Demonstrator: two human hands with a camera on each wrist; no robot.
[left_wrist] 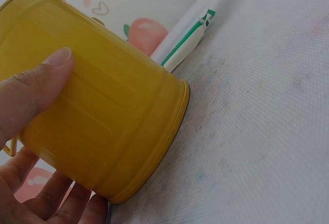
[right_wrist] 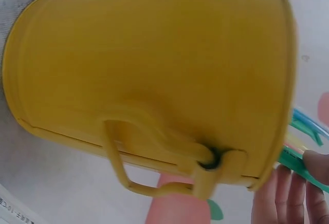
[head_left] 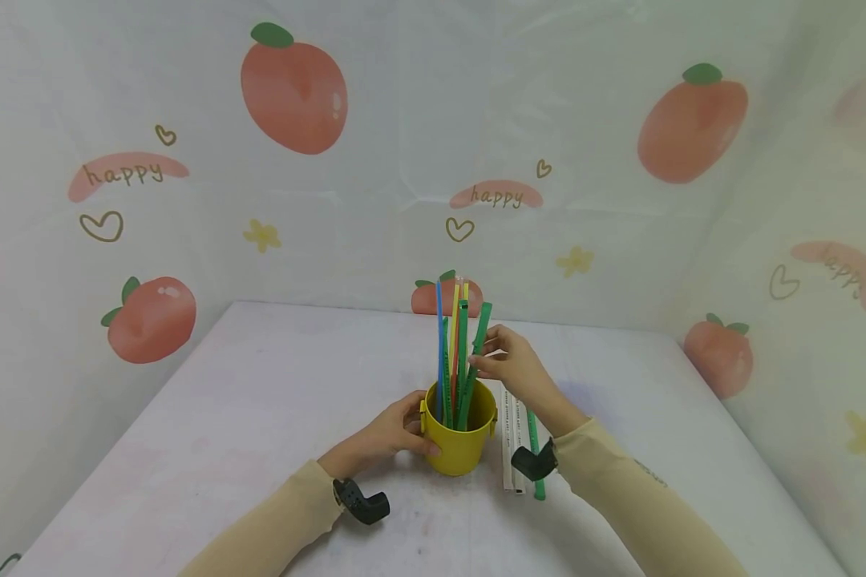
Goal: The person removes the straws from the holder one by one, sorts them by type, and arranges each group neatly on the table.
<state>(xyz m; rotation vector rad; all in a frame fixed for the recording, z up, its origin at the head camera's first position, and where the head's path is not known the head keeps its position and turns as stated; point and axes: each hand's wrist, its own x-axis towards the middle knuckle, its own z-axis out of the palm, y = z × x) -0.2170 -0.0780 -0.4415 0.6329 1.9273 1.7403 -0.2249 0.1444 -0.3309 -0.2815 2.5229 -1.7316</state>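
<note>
A small yellow metal bucket (head_left: 456, 453) stands upright on the table with several long thin sticks in it. My left hand (head_left: 393, 429) grips the bucket from the left; its thumb (left_wrist: 49, 82) lies against the wall and the fingers reach round the other side. Above the rim at the right, my right hand (head_left: 508, 365) pinches a slim green printed packet (head_left: 482, 324) between thumb and fingers, its lower end inside the bucket. Beside it in the bucket rise a blue straw-like stick (head_left: 439, 320), yellow and red ones, and another green packet (head_left: 463, 336).
To the right of the bucket, white printed packets (head_left: 507, 449) and a green packet (head_left: 539, 485) lie on the table, partly hidden under my right forearm. A wire handle (right_wrist: 149, 188) hangs on the bucket's side. A patterned sheet (head_left: 375, 160) hangs behind the table (head_left: 188, 457).
</note>
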